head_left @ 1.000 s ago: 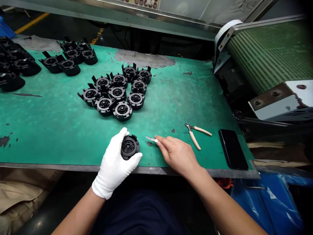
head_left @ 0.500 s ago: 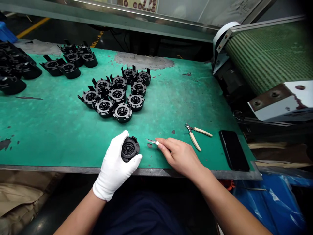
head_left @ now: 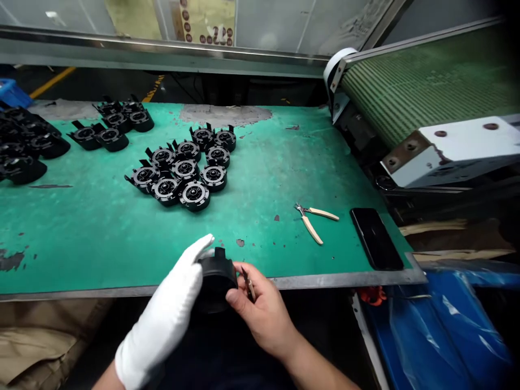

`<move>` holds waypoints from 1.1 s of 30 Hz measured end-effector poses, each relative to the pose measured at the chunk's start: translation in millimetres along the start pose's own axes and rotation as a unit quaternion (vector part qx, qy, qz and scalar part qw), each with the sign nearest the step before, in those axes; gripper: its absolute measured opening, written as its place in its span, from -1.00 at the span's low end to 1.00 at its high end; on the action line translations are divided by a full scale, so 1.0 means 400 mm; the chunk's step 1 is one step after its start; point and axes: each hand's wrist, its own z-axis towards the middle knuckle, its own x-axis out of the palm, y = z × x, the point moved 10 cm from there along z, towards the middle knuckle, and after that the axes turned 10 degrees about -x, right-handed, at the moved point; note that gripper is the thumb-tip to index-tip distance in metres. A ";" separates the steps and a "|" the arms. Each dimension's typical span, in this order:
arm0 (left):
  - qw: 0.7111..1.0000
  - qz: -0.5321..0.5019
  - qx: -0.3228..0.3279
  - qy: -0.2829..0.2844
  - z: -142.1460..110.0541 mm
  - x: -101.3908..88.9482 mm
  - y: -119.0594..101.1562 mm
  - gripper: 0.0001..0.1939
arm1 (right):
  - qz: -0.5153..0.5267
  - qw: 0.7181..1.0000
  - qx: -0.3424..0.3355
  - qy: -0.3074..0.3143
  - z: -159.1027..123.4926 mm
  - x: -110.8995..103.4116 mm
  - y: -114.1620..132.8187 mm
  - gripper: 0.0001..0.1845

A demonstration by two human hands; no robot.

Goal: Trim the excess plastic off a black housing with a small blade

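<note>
A round black plastic part (head_left: 217, 275) with an upright tab is between my hands at the table's front edge, its smooth side wall facing me. My left hand (head_left: 168, 311), in a white glove, lies along the part's left side with the fingers fairly straight, and its thumb is hidden. My bare right hand (head_left: 266, 311) pinches the part's right side with thumb and fingers. Tucked in that same hand is a small knife (head_left: 249, 288), its dark blade pointing up and away from me. Beyond them stands a cluster of similar black parts (head_left: 185, 169).
Cutting pliers (head_left: 312, 222) with cream handles and a black phone (head_left: 377, 238) lie at the right on the green table (head_left: 260, 179). More black parts (head_left: 116, 122) stand at the far left. A green conveyor belt (head_left: 426, 81) with a white bracket (head_left: 455, 149) borders the right side.
The part has come toward me and tilted, so its side wall shows instead of its face. My right hand has moved left onto it, the knife now turned upward. The view has shifted.
</note>
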 end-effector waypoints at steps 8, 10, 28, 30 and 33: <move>0.991 0.096 0.021 -0.092 -0.050 -0.013 0.055 -0.70 | 0.109 0.991 0.076 -0.016 -0.145 0.030 -0.093 -0.47; 0.987 0.133 0.033 -0.078 -0.039 -0.011 0.070 -0.71 | 0.098 0.989 0.109 -0.023 -0.161 0.010 -0.124 -0.44; 0.975 0.179 0.096 -0.090 -0.065 0.019 0.070 -0.70 | 0.010 0.995 0.091 0.050 -0.086 0.040 -0.196 -0.48; 0.976 0.175 0.096 -0.090 -0.067 0.023 0.068 -0.69 | 0.012 0.995 0.089 0.048 -0.085 0.040 -0.198 -0.49; 0.977 0.174 0.091 -0.089 -0.065 0.023 0.068 -0.67 | 0.010 0.996 0.071 0.050 -0.081 0.038 -0.192 -0.52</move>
